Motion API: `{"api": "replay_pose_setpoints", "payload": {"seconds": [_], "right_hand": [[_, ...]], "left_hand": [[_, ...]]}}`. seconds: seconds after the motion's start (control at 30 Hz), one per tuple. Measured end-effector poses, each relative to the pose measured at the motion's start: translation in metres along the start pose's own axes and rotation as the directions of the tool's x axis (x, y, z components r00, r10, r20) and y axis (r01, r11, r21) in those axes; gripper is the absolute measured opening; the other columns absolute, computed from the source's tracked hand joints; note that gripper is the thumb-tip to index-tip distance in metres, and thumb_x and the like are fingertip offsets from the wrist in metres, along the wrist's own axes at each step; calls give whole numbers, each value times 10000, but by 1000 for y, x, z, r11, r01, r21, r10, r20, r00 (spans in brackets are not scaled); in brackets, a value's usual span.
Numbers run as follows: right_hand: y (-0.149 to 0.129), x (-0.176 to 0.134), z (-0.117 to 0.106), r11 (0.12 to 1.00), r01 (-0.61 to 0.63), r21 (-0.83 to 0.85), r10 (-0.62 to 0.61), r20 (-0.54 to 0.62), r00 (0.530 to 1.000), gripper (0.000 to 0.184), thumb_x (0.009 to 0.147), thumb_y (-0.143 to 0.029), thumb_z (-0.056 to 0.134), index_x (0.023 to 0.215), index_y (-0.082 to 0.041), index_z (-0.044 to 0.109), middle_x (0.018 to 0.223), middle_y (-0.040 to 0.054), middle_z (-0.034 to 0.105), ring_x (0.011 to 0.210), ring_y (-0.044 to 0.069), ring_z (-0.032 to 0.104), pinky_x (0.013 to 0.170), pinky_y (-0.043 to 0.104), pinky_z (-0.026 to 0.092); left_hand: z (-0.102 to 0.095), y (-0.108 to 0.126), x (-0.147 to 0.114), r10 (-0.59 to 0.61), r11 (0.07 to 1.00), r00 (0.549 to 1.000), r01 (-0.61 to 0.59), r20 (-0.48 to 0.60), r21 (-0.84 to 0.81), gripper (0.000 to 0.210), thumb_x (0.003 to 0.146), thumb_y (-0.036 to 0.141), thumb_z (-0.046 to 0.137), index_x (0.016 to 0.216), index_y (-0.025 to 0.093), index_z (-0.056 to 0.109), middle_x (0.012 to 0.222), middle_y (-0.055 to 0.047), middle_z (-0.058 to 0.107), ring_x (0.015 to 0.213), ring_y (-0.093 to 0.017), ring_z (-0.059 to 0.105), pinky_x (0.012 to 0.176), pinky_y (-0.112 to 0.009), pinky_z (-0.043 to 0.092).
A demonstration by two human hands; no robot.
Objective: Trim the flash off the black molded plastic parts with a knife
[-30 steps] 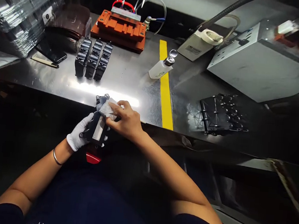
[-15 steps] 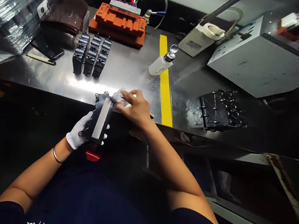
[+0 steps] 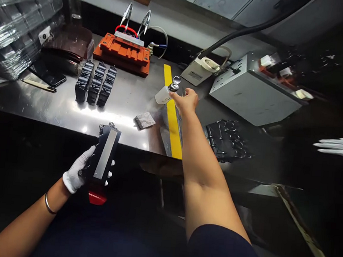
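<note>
My left hand [image 3: 79, 170], in a white glove, holds a black plastic housing [image 3: 93, 161] with a long silver metal strip [image 3: 105, 154] along its face, tilted below the table edge. My bare right hand [image 3: 187, 100] reaches out to a white dispenser bottle [image 3: 162, 95] with a metal top and a raised round lid. The thumb overlaps the bottle near its neck; the other fingers stand apart from it. Whether the thumb touches is unclear. A folded greyish-white wipe [image 3: 145, 120] lies on the table between my hands.
Three black parts [image 3: 95, 84] stand on the metal table, with an orange fixture [image 3: 124, 52] behind. A phone [image 3: 54, 78] and a pen-like tool [image 3: 39, 85] lie left. A black part [image 3: 227, 139] and grey box [image 3: 249, 89] are right. Another person's gloved hand [image 3: 339, 147] shows far right.
My right hand has left the housing's upper end and moved right to the bottle; the white wad is no longer seen in it. The folded wipe and another person's gloved hand now show.
</note>
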State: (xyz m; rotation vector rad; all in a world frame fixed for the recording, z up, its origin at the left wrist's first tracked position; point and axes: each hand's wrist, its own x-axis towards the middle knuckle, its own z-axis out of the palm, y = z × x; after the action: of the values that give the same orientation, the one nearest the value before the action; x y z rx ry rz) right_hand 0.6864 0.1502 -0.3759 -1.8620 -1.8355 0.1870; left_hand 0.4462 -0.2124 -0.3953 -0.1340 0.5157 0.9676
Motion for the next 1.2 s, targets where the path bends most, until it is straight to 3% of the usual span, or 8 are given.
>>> {"api": "replay_pose_setpoints", "payload": {"seconds": [0.07, 0.13, 0.27, 0.37, 0.5, 0.7, 1.07, 1.2], "right_hand": [[0, 11, 11, 992, -100, 80, 101, -3, 995, 772, 623, -421, 724, 1261, -52, 492, 1117, 170, 608, 991, 263, 581, 836, 377, 446], [-3, 13, 19, 987, -94, 130, 97, -19, 995, 821, 617, -406, 727, 1308, -67, 442, 1139, 160, 607, 989, 244, 583, 842, 363, 445], [-11, 9, 21, 995, 12, 98, -3, -86, 996, 554, 728, -430, 614, 1197, -138, 566, 1111, 135, 641, 981, 245, 590, 853, 373, 449], [-13, 10, 17, 998, -7, 56, 10, -47, 999, 373, 794, -417, 529, 1051, -177, 653, 1014, 114, 681, 934, 256, 611, 822, 377, 462], [-18, 13, 14, 999, -48, 11, 49, -19, 999, 315, 773, -404, 565, 979, -184, 653, 1005, 111, 680, 938, 261, 614, 825, 371, 459], [-23, 17, 13, 990, -104, 93, 110, -59, 992, 540, 686, -339, 642, 1176, -168, 494, 1069, 90, 660, 975, 246, 607, 839, 365, 446], [-24, 17, 8, 983, -118, 140, 123, -24, 992, 549, 647, -339, 685, 1141, -177, 507, 1051, 98, 663, 992, 258, 611, 878, 401, 454], [-17, 8, 16, 978, -121, 172, 128, -27, 991, 760, 628, -408, 716, 1276, -144, 420, 1106, 135, 651, 1028, 261, 604, 882, 388, 453]], "left_hand": [[0, -1, 1, 6, 1000, 1000, -6, -5, -8, 568, 861, 562, 493, 1146, 91, 635, 1074, -160, 696, 827, -302, 691, 666, -443, 573], [1, -2, 3, 1, 1000, 1000, -1, -2, -12, 570, 860, 561, 497, 1138, 84, 638, 1063, -160, 696, 825, -297, 690, 663, -438, 573], [1, -2, 4, -9, 1000, 1000, 9, -5, 0, 576, 853, 566, 506, 1125, 76, 642, 1070, -158, 688, 819, -292, 688, 646, -432, 574], [1, -3, 4, 7, 1000, 999, -7, -32, 18, 579, 853, 573, 498, 1117, 80, 649, 1078, -155, 685, 809, -291, 685, 633, -430, 574], [1, -3, 3, 7, 1000, 998, -7, -55, 9, 590, 860, 578, 481, 1131, 80, 642, 1078, -152, 686, 813, -286, 681, 646, -432, 571], [2, -3, 5, -6, 1000, 1000, 6, -28, 8, 569, 859, 567, 493, 1123, 86, 644, 1070, -141, 693, 814, -285, 684, 641, -420, 568], [2, -3, 9, -24, 1000, 999, 24, -34, -2, 562, 836, 568, 533, 1107, 89, 649, 1069, -143, 691, 807, -290, 685, 641, -427, 562], [2, -3, 10, -46, 998, 999, 46, -4, -47, 558, 847, 556, 526, 1117, 82, 641, 1049, -144, 695, 812, -284, 687, 662, -421, 554]]}}
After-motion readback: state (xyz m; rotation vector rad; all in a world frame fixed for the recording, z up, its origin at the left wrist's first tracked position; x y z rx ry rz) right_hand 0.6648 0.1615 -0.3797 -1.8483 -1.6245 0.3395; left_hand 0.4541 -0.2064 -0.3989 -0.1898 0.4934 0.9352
